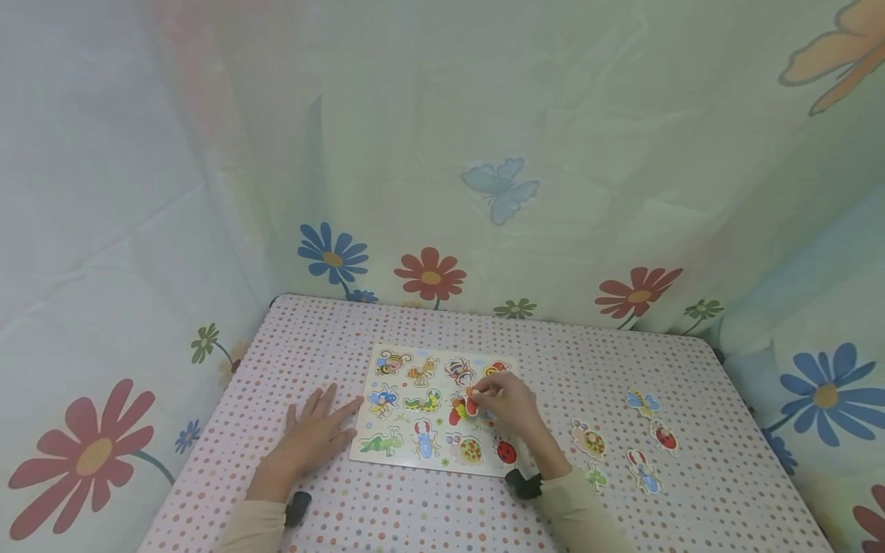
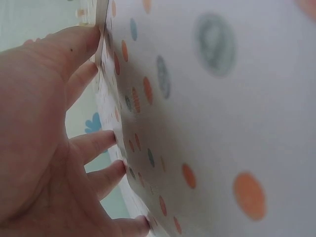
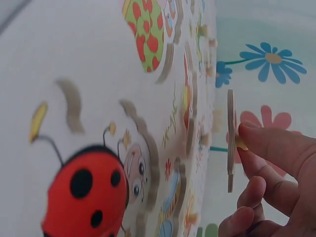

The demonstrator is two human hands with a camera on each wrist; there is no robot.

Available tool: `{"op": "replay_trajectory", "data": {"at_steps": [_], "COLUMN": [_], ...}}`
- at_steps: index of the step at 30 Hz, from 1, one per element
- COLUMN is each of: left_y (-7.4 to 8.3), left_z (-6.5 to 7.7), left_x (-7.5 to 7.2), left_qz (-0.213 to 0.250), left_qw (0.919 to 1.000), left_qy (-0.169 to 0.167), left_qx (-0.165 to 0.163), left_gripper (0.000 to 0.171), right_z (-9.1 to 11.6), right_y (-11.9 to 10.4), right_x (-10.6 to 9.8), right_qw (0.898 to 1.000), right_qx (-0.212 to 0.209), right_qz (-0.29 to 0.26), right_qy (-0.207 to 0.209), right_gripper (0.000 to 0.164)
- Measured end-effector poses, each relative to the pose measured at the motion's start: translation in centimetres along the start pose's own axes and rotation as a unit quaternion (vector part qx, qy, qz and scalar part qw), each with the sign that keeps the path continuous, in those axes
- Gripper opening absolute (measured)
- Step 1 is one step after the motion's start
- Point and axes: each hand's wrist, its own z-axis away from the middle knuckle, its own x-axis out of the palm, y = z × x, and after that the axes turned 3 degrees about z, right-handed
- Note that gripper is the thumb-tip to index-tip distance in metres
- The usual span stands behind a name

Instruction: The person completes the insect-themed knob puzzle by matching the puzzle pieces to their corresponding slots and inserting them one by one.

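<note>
In the head view, a wooden insect puzzle board (image 1: 361, 455) lies on the table between both hands. My right hand (image 1: 510, 405) pinches the small knob of a thin puzzle piece (image 3: 231, 143) with thumb and finger. In the right wrist view this piece is edge-on and raised off the board. From the head it appears red, over the butterfly picture in the board's middle row; fingers partly hide it. With fingers spread, my left hand (image 1: 311, 438) rests on the table. Its fingertips touch the cloth and the board's left edge (image 2: 101, 12).
Several loose pieces lie right of the board: a blue dragonfly (image 1: 643, 403), a ladybug (image 1: 664, 438), a stag beetle (image 1: 644, 471), a spotted snail-like bug (image 1: 588, 440) and a green insect (image 1: 596, 476). The dotted tablecloth (image 1: 442, 507) reaches the flowered curtain (image 1: 387, 192).
</note>
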Motion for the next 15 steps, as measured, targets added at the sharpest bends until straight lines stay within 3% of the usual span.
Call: {"op": "replay_trajectory", "data": {"at_steps": [8, 15], "left_y": [0.0, 0.0], "left_z": [0.0, 0.0], "left_x": [0.1, 0.1], "left_qz": [0.005, 0.003], "left_qw": [1.0, 1.0], "left_qy": [0.0, 0.007], "left_qx": [-0.003, 0.003], "left_gripper": [0.056, 0.056], "right_z": [0.0, -0.2], "right_y": [-0.6, -0.7], "right_x": [1.3, 1.8], "right_qw": [1.0, 0.999], "right_qx": [0.02, 0.01], "right_qz": [0.01, 0.033], "right_qy": [-0.018, -0.026], "right_gripper": [0.008, 0.008]}}
